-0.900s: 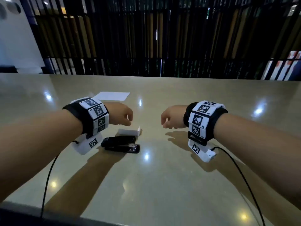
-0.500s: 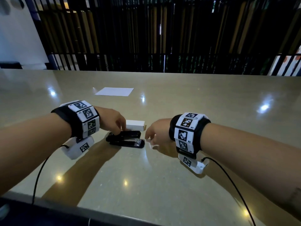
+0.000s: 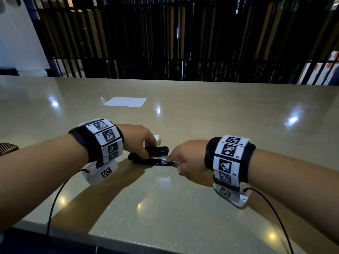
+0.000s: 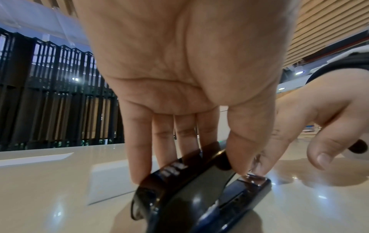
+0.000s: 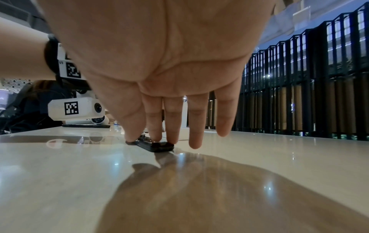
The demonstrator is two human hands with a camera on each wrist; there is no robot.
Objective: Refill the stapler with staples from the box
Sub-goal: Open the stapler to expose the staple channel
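Observation:
A black stapler lies on the beige table, its top arm slightly raised off the base. My left hand grips the top arm from above; in the left wrist view the fingers lie along its far side and the thumb on its near side of the stapler. My right hand pinches the stapler's front end between thumb and first two fingers. The white staple box sits just behind the stapler, mostly hidden by my left hand; its side shows as the box.
A white sheet of paper lies farther back on the table. A black slatted railing runs behind the far edge. Cables trail from both wrist cameras to the near edge. Another person sits far off to the left.
Both hands dropped from mid-air onto the stapler. The left took hold of the top arm; the right moved left and closed on the front end.

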